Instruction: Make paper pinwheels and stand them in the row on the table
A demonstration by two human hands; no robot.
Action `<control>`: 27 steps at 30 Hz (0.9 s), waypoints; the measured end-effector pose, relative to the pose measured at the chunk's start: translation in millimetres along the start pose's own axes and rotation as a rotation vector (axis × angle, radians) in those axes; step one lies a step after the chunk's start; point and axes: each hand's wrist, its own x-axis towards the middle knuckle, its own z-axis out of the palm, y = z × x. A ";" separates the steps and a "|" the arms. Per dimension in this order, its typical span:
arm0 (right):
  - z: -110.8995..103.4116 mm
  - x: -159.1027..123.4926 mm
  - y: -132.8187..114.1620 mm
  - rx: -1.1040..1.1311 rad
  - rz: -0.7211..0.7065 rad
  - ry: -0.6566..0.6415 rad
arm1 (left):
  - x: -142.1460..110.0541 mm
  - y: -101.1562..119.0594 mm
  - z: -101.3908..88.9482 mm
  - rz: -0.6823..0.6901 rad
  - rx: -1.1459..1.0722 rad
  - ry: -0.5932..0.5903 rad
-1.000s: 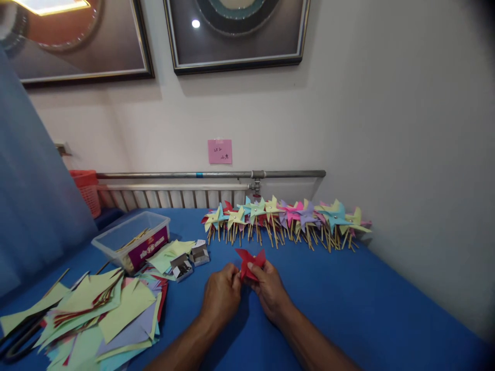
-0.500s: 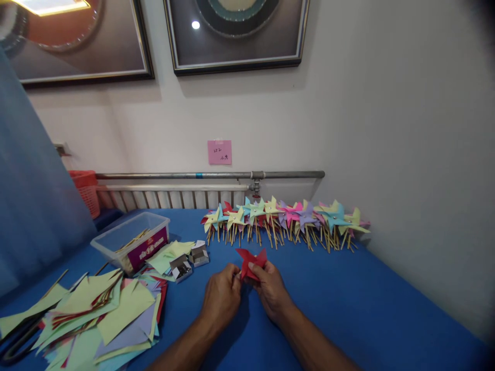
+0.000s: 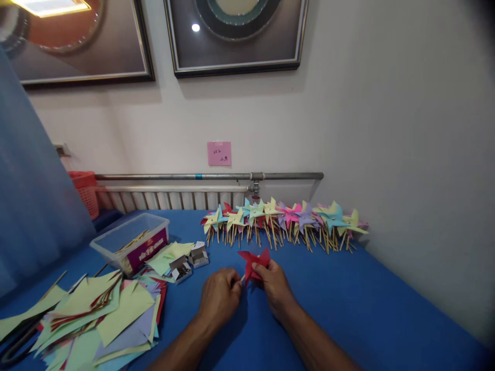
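Note:
Over the blue table, a red paper pinwheel (image 3: 253, 265) is pinched in my right hand (image 3: 275, 286), thumb on its front and fingers behind. My left hand (image 3: 222, 293) is closed on a thin wooden stick (image 3: 243, 278), whose end shows at the red paper. Whether the stick is joined to the pinwheel behind the paper I cannot tell. Beyond my hands lies a long row of finished-looking paper pinwheels (image 3: 305, 216) in several colours, their sticks pointing toward me.
Left of my hands are a pile of coloured paper sheets (image 3: 127, 309), black-handled scissors (image 3: 19, 335) and two small boxes, one (image 3: 180, 269) holding dark pins. A clear plastic tub (image 3: 131, 242) with sticks stands behind. A pipe (image 3: 216, 176) and wall bound the far side.
The red pinwheel and my right hand have shifted slightly right. My left hand has drawn slightly away, and a short length of stick now shows between it and the paper.

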 end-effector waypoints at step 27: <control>8.0 -8.8 -9.0 -0.199 -0.036 -0.090 | 18.4 -12.6 11.1 -0.260 -0.590 0.088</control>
